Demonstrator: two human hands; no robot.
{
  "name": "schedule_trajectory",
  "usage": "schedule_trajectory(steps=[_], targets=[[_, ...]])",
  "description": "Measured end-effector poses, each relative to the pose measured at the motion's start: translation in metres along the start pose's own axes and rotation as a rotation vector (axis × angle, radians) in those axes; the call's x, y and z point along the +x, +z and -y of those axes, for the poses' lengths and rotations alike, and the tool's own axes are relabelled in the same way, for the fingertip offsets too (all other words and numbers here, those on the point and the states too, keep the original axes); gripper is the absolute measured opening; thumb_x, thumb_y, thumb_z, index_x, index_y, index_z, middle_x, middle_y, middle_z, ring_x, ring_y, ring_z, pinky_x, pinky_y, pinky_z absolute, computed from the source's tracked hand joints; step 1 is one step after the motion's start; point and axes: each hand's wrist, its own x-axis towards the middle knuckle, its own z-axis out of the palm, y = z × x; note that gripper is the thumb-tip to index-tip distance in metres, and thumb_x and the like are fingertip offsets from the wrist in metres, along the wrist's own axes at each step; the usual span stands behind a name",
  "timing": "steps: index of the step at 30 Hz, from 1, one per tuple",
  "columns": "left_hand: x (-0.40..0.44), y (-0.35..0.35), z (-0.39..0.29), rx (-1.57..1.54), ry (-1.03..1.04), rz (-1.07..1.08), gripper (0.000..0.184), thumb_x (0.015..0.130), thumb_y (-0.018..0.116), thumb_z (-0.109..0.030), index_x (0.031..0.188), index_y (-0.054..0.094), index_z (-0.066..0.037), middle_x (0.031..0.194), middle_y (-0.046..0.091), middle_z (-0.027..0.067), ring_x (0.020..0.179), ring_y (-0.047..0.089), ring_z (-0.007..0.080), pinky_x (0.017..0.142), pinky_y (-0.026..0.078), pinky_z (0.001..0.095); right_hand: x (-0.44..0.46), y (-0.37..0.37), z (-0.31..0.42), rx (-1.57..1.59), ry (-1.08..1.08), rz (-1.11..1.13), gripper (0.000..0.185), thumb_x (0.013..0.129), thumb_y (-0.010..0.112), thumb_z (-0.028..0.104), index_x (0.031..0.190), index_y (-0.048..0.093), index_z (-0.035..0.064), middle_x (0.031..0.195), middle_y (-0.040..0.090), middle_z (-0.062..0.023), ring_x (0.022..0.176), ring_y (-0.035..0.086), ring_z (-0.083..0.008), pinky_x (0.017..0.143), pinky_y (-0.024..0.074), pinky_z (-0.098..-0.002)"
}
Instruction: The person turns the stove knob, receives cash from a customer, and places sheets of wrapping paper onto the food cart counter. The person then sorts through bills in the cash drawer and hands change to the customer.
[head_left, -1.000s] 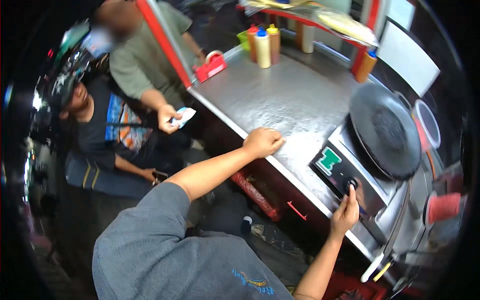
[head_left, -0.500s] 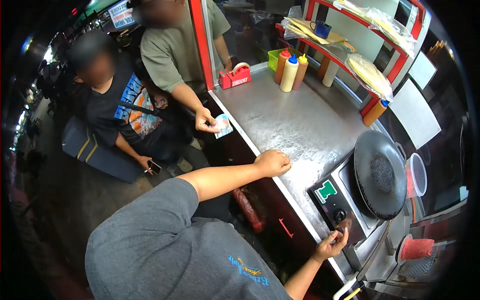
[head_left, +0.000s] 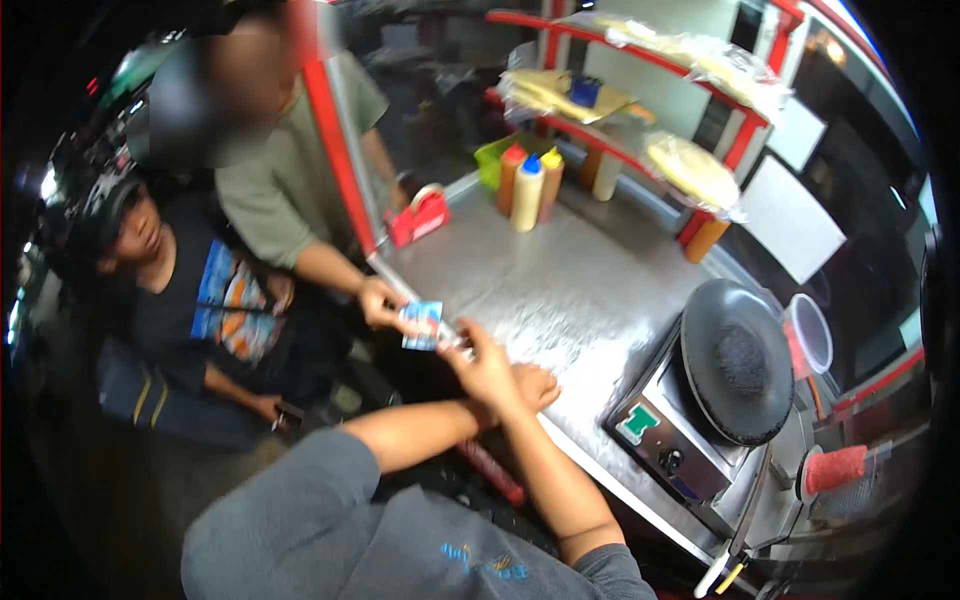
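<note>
Crossing over my left forearm, my right hand (head_left: 478, 362) reaches to a folded blue and white paper (head_left: 421, 325), its thumb and fingers apart around the paper's near edge. Another person's hand (head_left: 383, 303) still grips the paper from the other side. My left hand (head_left: 535, 387) rests curled on the edge of the metal counter (head_left: 500, 270), partly behind my right wrist; whether anything is inside it is hidden. To the right sits a stove (head_left: 665, 450) with a dark wok (head_left: 738, 362) on it.
Squeeze bottles (head_left: 528, 193) and a red tape dispenser (head_left: 418, 216) stand at the counter's back. Shelves above hold wrapped flat yellow sheets (head_left: 692, 170). A second person (head_left: 230, 300) sits at the left. Long-handled tools (head_left: 712, 575) lie beside the stove.
My right hand has left the stove knob and crossed over my left forearm to the paper. The other person's hand has brought the paper closer to the counter edge. My left hand remains at the edge.
</note>
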Motion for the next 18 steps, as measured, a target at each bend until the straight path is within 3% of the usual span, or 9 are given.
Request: schedule_trajectory(steps=[2, 4, 7, 11, 14, 16, 17, 18], targets=[[-0.001, -0.002, -0.001, -0.083, 0.097, -0.137, 0.033, 0.091, 0.063, -0.029, 0.068, 0.068, -0.007, 0.073, 0.069, 0.0161, 0.074, 0.067, 0.0377, 0.072, 0.052, 0.0513, 0.010, 0.021, -0.007, 0.174, 0.019, -0.016, 0.050, 0.090, 0.078, 0.025, 0.129, 0.061, -0.0015, 0.096, 0.073, -0.0150, 0.081, 0.070, -0.0226, 0.076, 0.0565, -0.0358], [-0.004, -0.011, -0.006, -0.117, 0.106, -0.151, 0.036, 0.095, 0.061, -0.028, 0.067, 0.066, -0.005, 0.071, 0.067, 0.0159, 0.076, 0.066, 0.0366, 0.073, 0.052, 0.0496, 0.018, 0.042, -0.030, 0.228, -0.001, -0.054, 0.040, 0.092, 0.076, 0.019, 0.124, 0.062, -0.0001, 0.092, 0.073, -0.0141, 0.078, 0.070, -0.0227, 0.074, 0.0560, -0.0357], [-0.004, -0.018, -0.011, -0.128, 0.103, -0.138, 0.035, 0.095, 0.061, -0.029, 0.069, 0.068, -0.006, 0.073, 0.068, 0.0159, 0.077, 0.067, 0.0366, 0.074, 0.052, 0.0501, 0.019, 0.031, 0.001, 0.060, 0.084, -0.039, 0.026, 0.094, 0.072, 0.015, 0.115, 0.063, 0.0027, 0.088, 0.070, -0.0161, 0.078, 0.070, -0.0240, 0.071, 0.0544, -0.0370], [-0.002, -0.018, -0.005, -0.114, 0.133, -0.105, 0.036, 0.095, 0.062, -0.030, 0.069, 0.067, -0.006, 0.074, 0.069, 0.0155, 0.075, 0.067, 0.0367, 0.073, 0.053, 0.0498, 0.023, 0.025, 0.009, -0.052, 0.135, -0.064, 0.025, 0.093, 0.072, 0.013, 0.113, 0.062, 0.0033, 0.085, 0.068, -0.0159, 0.077, 0.067, -0.0248, 0.072, 0.0534, -0.0364], [-0.001, -0.003, 0.002, -0.144, 0.181, -0.133, 0.030, 0.094, 0.064, -0.028, 0.075, 0.066, -0.005, 0.076, 0.069, 0.0146, 0.072, 0.067, 0.0362, 0.070, 0.052, 0.0497, 0.017, 0.016, -0.005, 0.123, -0.023, -0.219, 0.034, 0.095, 0.069, 0.012, 0.126, 0.059, 0.0041, 0.086, 0.067, -0.0117, 0.074, 0.063, -0.0188, 0.072, 0.0524, -0.0337], [-0.002, 0.020, 0.018, -0.183, 0.181, -0.120, 0.024, 0.095, 0.064, -0.026, 0.084, 0.068, -0.004, 0.081, 0.071, 0.0140, 0.077, 0.068, 0.0350, 0.073, 0.052, 0.0490, -0.001, -0.017, -0.005, 0.130, 0.057, -0.285, 0.047, 0.096, 0.068, 0.012, 0.139, 0.051, 0.0067, 0.090, 0.069, -0.0107, 0.082, 0.065, -0.0166, 0.075, 0.0533, -0.0331], [-0.003, 0.015, 0.017, -0.198, 0.185, -0.151, 0.023, 0.095, 0.063, -0.025, 0.087, 0.069, -0.004, 0.084, 0.071, 0.0140, 0.080, 0.068, 0.0348, 0.076, 0.053, 0.0478, -0.012, -0.040, 0.000, 0.112, 0.135, -0.319, 0.058, 0.098, 0.067, 0.010, 0.148, 0.039, 0.0055, 0.094, 0.071, -0.0103, 0.090, 0.067, -0.0166, 0.082, 0.0533, -0.0315], [-0.003, 0.007, 0.015, -0.206, 0.185, -0.178, 0.022, 0.095, 0.063, -0.025, 0.090, 0.070, -0.004, 0.086, 0.071, 0.0139, 0.083, 0.068, 0.0346, 0.078, 0.053, 0.0465, -0.023, -0.054, -0.029, 0.249, 0.033, -0.436, 0.064, 0.098, 0.065, 0.006, 0.152, 0.030, 0.0022, 0.096, 0.071, -0.0097, 0.095, 0.067, -0.0163, 0.088, 0.0523, -0.0304]])
